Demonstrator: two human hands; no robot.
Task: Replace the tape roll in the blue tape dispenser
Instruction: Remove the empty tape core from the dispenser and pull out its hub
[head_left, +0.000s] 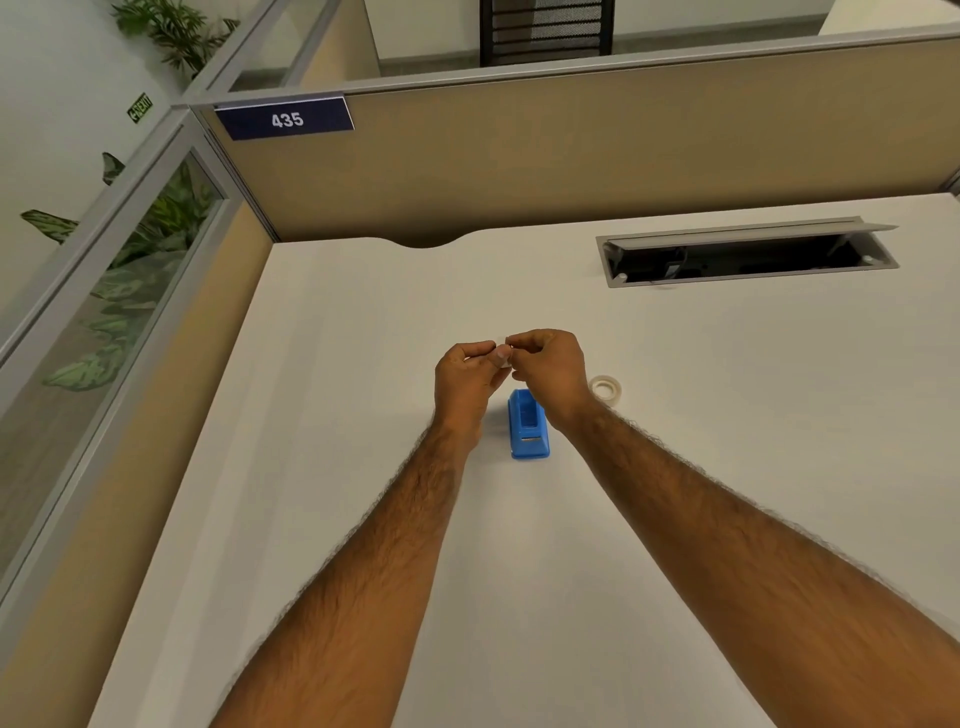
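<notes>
The blue tape dispenser stands on the white desk, its roll slot showing no roll, partly covered at the top by my right wrist. A clear tape roll lies flat on the desk just right of my right hand. My left hand and my right hand meet above and behind the dispenser, fingertips pinched together on a small whitish piece. That piece is mostly hidden by the fingers, so I cannot tell what it is.
An open cable hatch is set into the desk at the back right. Beige partition walls close the desk at the back and left, with a "435" sign. Plants stand behind the left glass panel.
</notes>
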